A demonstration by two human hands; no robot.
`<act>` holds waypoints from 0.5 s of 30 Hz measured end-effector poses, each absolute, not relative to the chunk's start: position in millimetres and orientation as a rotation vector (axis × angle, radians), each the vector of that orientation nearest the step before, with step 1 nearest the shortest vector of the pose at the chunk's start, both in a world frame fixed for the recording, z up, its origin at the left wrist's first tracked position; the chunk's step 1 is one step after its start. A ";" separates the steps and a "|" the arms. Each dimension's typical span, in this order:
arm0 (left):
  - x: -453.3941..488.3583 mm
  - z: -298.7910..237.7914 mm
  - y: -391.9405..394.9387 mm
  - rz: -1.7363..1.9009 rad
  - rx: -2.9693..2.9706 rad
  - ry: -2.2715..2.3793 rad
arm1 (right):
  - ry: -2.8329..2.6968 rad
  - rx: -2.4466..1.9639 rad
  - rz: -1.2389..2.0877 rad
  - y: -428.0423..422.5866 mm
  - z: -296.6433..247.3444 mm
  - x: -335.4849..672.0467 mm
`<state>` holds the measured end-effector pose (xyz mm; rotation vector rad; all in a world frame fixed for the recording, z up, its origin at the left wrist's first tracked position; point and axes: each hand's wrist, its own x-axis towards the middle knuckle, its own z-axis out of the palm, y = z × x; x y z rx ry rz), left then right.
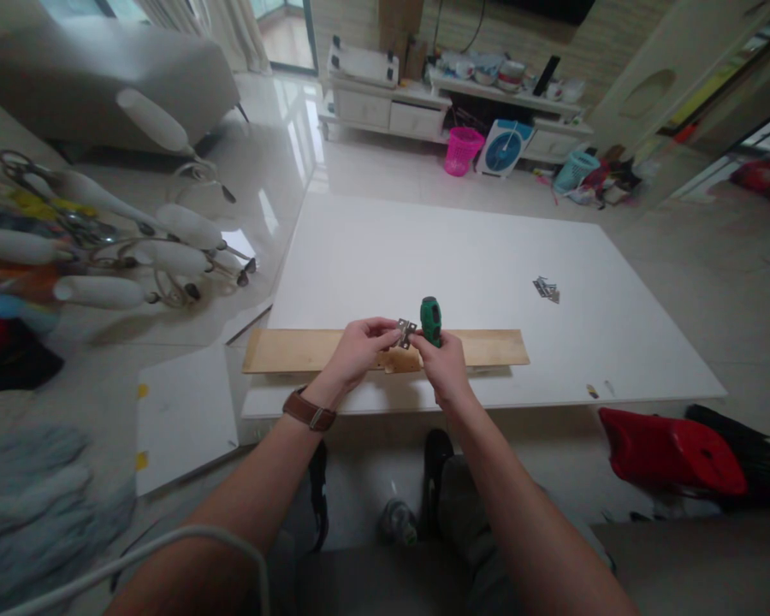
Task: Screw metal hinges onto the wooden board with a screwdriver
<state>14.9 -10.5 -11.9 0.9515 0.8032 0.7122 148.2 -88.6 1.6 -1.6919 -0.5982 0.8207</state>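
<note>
My left hand (358,351) pinches a small metal hinge (405,332) above a long wooden board (488,348) that lies across the near side of a white table (462,257). My right hand (444,364) is closed round a green-handled screwdriver (430,319), held upright right beside the hinge. A small wooden block (400,362) sits on the board under both hands. A brown watch strap (309,410) is on my left wrist.
A small pile of metal hinges (546,289) lies on the table at the right. A red plastic stool (671,452) lies on the floor at the right. A white panel (185,415) rests on the floor at the left. A pink basket (461,150) stands by the far cabinet.
</note>
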 end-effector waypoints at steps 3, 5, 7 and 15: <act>15.1 -12.4 -10.6 0.728 0.955 0.810 | -0.623 -1.689 0.833 -88.9 1.6 148.0; 15.1 -12.9 -10.6 0.737 0.953 0.814 | -0.637 -1.689 0.844 -89.1 1.8 147.9; 15.1 -13.8 -10.4 0.737 0.948 0.812 | -0.643 -1.689 0.854 -89.3 2.0 147.8; 15.2 -15.1 -9.3 0.727 0.962 0.813 | -0.643 -1.695 0.825 -88.8 1.0 147.3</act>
